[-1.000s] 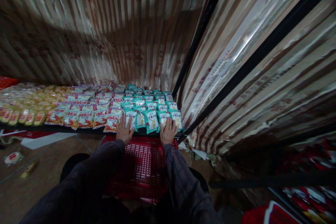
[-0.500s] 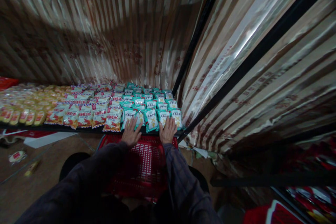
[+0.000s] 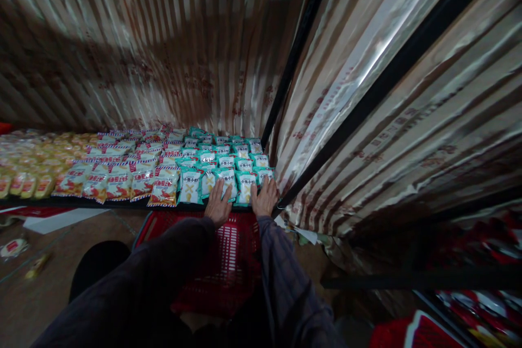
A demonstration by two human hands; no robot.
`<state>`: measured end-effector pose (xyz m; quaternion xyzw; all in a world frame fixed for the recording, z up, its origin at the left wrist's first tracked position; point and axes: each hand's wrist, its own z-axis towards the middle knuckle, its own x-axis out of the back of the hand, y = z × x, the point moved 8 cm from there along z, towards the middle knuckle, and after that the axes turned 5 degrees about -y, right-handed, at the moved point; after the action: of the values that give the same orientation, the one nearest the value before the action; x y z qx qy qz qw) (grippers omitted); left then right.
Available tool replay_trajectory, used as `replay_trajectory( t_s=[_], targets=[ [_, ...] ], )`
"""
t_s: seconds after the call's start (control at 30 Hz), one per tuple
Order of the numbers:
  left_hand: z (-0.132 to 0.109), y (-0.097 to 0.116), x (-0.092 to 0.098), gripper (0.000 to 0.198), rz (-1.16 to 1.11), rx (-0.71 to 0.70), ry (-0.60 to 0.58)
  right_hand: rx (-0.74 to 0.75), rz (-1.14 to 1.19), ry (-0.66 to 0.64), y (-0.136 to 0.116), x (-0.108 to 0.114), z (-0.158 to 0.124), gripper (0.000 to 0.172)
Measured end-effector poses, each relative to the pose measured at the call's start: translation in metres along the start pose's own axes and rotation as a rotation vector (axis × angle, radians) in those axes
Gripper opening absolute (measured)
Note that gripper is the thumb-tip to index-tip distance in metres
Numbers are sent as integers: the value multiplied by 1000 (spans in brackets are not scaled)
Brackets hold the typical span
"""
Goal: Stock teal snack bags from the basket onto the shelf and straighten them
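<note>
Green-and-white snack packets (image 3: 190, 185) stand in several rows at the right end of a dark shelf. My left hand (image 3: 219, 205) lies with fingers spread against the lower part of a front-row packet (image 3: 227, 179). Close by on the right, my right hand (image 3: 265, 198) rests on the front packet at the row's end, its fingers stretched out and partly covering it. Neither hand grips anything. Left of the green rows sit white-and-orange snack packets (image 3: 164, 185) with striped edges.
Yellow packaged snacks (image 3: 43, 185) fill the shelf farther left. A red plastic basket (image 3: 196, 291) is below the shelf, between my legs. A black metal post (image 3: 338, 157) rises at the right, before pleated sheeting. A white piece (image 3: 57, 221) and small packages lie on the floor.
My left hand has moved right along the front row, uncovering the leftmost green packet. My right hand has shifted slightly right onto the end packet. The camera view has turned a little right.
</note>
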<state>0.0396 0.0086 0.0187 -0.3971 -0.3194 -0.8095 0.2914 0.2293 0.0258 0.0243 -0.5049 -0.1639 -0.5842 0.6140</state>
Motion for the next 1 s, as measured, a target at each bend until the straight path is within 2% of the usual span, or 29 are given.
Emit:
replay_trajectory(
  t_s=[0.23, 0.5, 0.73, 1.0],
  targets=[
    [6, 1, -2, 60, 43, -71, -3, 8, 32, 52, -4, -3, -1, 72],
    [9, 0, -2, 61, 96, -121, 14, 14, 20, 108, -6, -2, 3, 68],
    [12, -1, -5, 59, 108, -87, -35, 21, 16, 115, -9, -3, 0, 61],
    [9, 0, -6, 62, 108, -85, -15, 13, 66, 94, -8, 3, -5, 61]
  ],
)
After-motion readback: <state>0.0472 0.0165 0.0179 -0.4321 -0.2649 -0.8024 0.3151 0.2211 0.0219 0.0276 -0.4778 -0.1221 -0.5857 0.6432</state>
